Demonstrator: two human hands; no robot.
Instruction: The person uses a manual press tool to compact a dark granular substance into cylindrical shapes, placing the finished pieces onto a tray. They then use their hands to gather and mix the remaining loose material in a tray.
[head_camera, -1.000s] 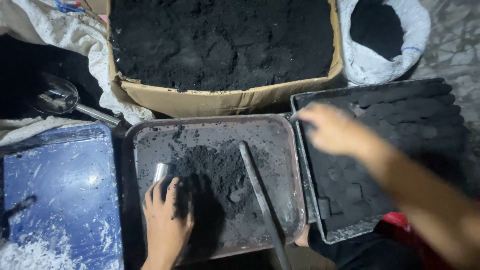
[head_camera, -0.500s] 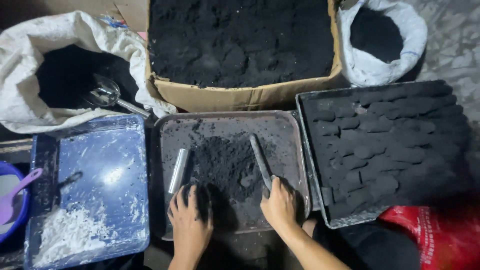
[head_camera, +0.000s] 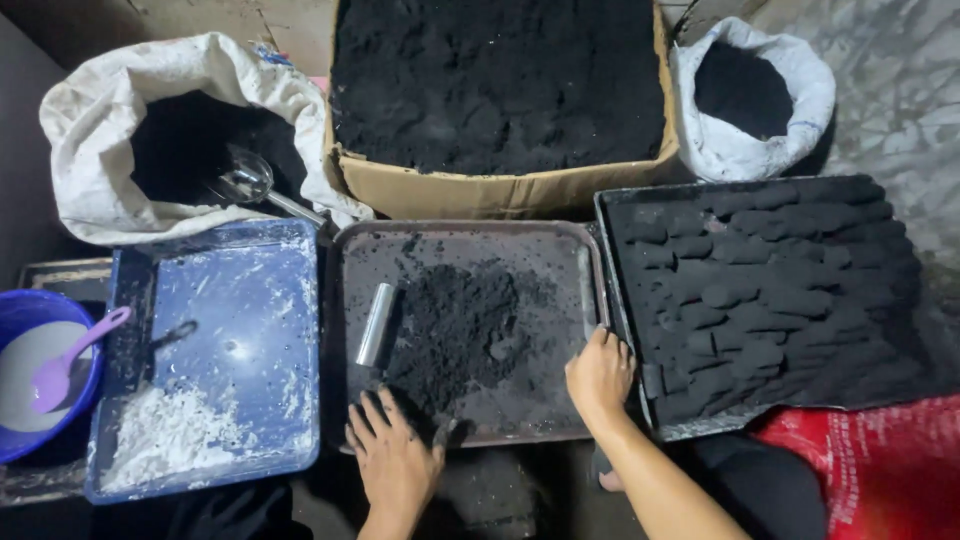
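My left hand (head_camera: 395, 458) rests at the near edge of the brown metal tray (head_camera: 460, 229), fingers spread on the black powder pile (head_camera: 455, 330). A short shiny metal tube (head_camera: 377, 325) lies in the tray just beyond this hand, left of the pile. My right hand (head_camera: 600, 375) is closed at the tray's near right corner, around the lower end of a dark rod (head_camera: 586, 290) that lies along the right rim.
Black tray (head_camera: 610, 215) of dark pressed lumps on the right. Blue tray (head_camera: 240, 290) with white powder on the left, beside a blue bowl (head_camera: 20, 310) with a purple spoon (head_camera: 70, 360). Beyond: cardboard box (head_camera: 500, 192) of black powder, two white sacks (head_camera: 90, 130) (head_camera: 815, 90), a metal scoop (head_camera: 248, 182).
My right hand drew back from the black tray, took the rod from the middle of the brown tray and brought it to the right rim. My left hand slid back off the metal tube.
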